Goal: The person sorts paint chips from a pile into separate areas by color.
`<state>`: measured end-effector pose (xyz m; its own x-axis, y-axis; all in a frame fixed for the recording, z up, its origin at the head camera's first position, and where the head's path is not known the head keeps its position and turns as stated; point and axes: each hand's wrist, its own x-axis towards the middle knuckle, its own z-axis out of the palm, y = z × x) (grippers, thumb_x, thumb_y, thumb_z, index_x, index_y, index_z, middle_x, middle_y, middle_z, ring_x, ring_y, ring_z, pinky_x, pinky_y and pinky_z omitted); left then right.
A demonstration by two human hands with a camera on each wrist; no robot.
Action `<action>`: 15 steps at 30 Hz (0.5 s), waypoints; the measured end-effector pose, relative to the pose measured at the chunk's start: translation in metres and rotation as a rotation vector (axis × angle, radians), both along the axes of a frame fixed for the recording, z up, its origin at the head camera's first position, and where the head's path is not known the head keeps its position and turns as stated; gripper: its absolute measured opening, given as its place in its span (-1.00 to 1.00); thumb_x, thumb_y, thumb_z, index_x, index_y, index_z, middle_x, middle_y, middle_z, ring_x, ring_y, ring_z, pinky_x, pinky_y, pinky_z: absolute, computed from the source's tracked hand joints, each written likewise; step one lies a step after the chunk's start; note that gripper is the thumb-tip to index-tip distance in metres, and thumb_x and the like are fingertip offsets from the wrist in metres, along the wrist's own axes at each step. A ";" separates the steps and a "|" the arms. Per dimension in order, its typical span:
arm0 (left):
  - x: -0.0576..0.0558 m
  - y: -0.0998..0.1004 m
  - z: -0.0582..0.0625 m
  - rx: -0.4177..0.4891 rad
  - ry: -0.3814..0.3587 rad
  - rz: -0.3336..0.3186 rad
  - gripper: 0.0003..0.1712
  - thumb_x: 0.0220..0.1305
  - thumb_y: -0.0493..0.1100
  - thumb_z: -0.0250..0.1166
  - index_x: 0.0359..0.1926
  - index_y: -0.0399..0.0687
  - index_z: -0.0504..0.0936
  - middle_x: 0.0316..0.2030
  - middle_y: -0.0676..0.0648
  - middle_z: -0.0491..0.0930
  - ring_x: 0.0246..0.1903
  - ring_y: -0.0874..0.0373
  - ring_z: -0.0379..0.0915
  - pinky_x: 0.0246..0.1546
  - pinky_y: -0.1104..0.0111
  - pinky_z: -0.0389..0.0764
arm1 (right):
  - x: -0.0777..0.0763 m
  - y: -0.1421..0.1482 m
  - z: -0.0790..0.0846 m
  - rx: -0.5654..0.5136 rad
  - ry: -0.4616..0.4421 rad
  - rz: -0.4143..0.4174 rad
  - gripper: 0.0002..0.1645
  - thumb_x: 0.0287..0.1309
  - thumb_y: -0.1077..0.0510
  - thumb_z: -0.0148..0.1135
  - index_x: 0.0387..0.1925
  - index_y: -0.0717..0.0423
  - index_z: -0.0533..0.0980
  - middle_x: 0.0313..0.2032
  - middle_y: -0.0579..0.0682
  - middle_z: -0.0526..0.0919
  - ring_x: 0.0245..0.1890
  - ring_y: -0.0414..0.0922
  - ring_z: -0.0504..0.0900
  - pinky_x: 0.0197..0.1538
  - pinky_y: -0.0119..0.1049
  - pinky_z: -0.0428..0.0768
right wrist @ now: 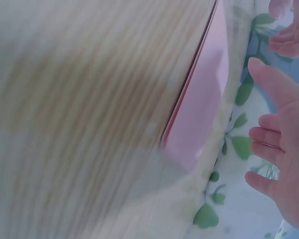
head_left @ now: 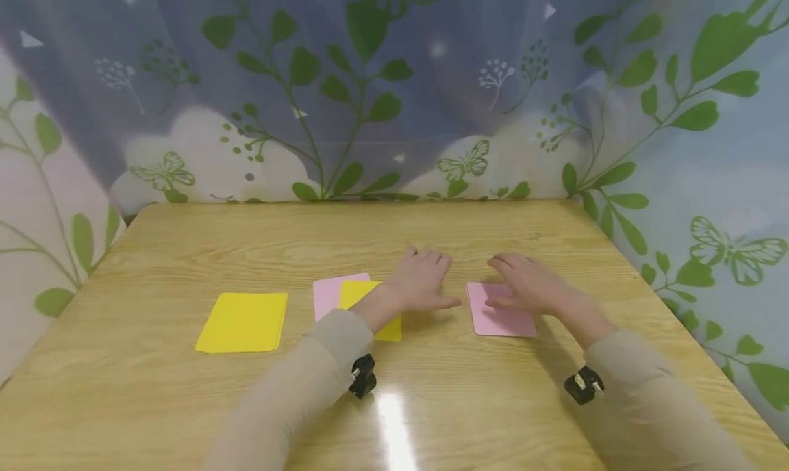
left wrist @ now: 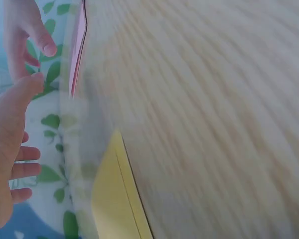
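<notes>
Your two bare hands over a wooden table (head_left: pixel 456 402) with square cards. Your right hand (head_left: pixel 527 283) is poised above a pink card stack (head_left: pixel 483 324): in the head view the thumb lies across the middle of the stack's upper face, while the fingertips reach just past its far edge. The right wrist view shows a gap between these digits and the cards, the thumb held well away from the fingers, which are extended, slightly spread, and pinch nothing. Your left hand (head_left: pixel 422 279) is also raised, its thumb set apart and its fingers extended, loosely spread and holding nothing; the thumb tip points toward the near pink stack and stops just short of its left edge in the head view. Below your left wrist lies a yellow card (head_left: pixel 390 327), partly hidden by the forearm and overlapping a pink card (head_left: pixel 327 298) to its left. Farther left, well apart from all fingers, sits a yellow card stack (head_left: pixel 242 322), its layers slightly offset. Each beige sleeve (head_left: pixel 290 396) has a black wrist mount (head_left: pixel 363 376); behind the table hangs a leaf-and-butterfly-patterned curtain (head_left: pixel 431 81).
</notes>
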<state>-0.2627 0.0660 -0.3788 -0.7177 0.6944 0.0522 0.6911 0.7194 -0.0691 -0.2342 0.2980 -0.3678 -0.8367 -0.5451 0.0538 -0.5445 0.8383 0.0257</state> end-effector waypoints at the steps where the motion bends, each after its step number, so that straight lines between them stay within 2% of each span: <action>1: 0.000 -0.004 0.001 -0.004 0.009 0.008 -0.09 0.10 0.48 0.00 0.24 -0.09 0.31 0.16 -0.07 0.37 0.18 0.01 0.23 0.20 0.06 0.15 | -0.001 -0.004 0.001 0.007 0.009 0.000 -0.16 0.03 -0.17 0.26 0.15 0.37 0.31 0.10 0.28 0.40 0.13 0.19 0.35 0.09 0.18 0.32; 5: 0.000 -0.023 0.004 -0.012 0.019 0.026 -0.10 0.10 0.46 0.04 0.22 -0.11 0.32 0.14 -0.09 0.37 0.17 0.00 0.23 0.18 0.06 0.15 | -0.007 -0.022 0.002 0.011 0.032 0.002 -0.19 0.08 -0.19 0.22 0.15 0.34 0.33 0.08 0.24 0.44 0.11 0.17 0.39 0.07 0.16 0.36; 9: 0.000 -0.044 0.007 0.019 0.026 0.029 -0.12 0.08 0.44 0.09 0.16 -0.14 0.33 0.09 -0.11 0.38 0.14 -0.03 0.25 0.16 0.07 0.18 | -0.012 -0.040 0.004 0.019 0.050 0.006 -0.23 0.07 -0.22 0.21 0.10 0.28 0.38 0.01 0.19 0.48 0.06 0.14 0.43 0.02 0.11 0.42; 15: -0.003 -0.078 0.007 0.044 0.095 0.022 -0.17 0.04 0.45 0.12 0.03 -0.16 0.34 -0.05 -0.11 0.42 0.02 -0.03 0.33 0.05 0.10 0.26 | -0.017 -0.065 0.003 0.018 0.025 0.008 -0.18 0.03 -0.31 0.20 0.09 0.25 0.37 0.02 0.17 0.47 0.07 0.11 0.43 0.05 0.08 0.40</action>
